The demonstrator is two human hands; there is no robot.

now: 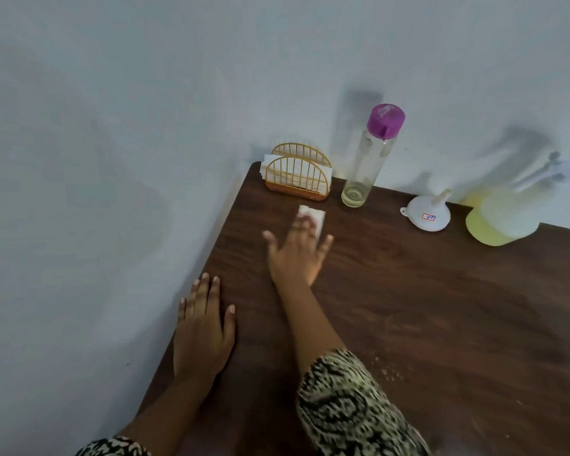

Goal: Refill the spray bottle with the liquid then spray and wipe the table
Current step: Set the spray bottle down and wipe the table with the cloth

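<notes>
- Right hand (pixel 297 255) lies flat, fingers straight and spread, pressing a white tissue (pixel 313 214) onto the brown surface (pixel 425 307) just in front of the napkin holder (pixel 298 174)
- Left hand (pixel 203 337) rests flat and relaxed on the surface, well in front of the napkin holder, holding nothing
- Spray bottle (pixel 504 215), blurred and holding yellow liquid, stands well right of the napkin holder, beyond a purple-capped bottle (pixel 369 159) and a funnel (pixel 425 215)

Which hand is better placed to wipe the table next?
Right. The right hand presses the tissue flat on the table; the left hand rests empty at the edge.
</notes>
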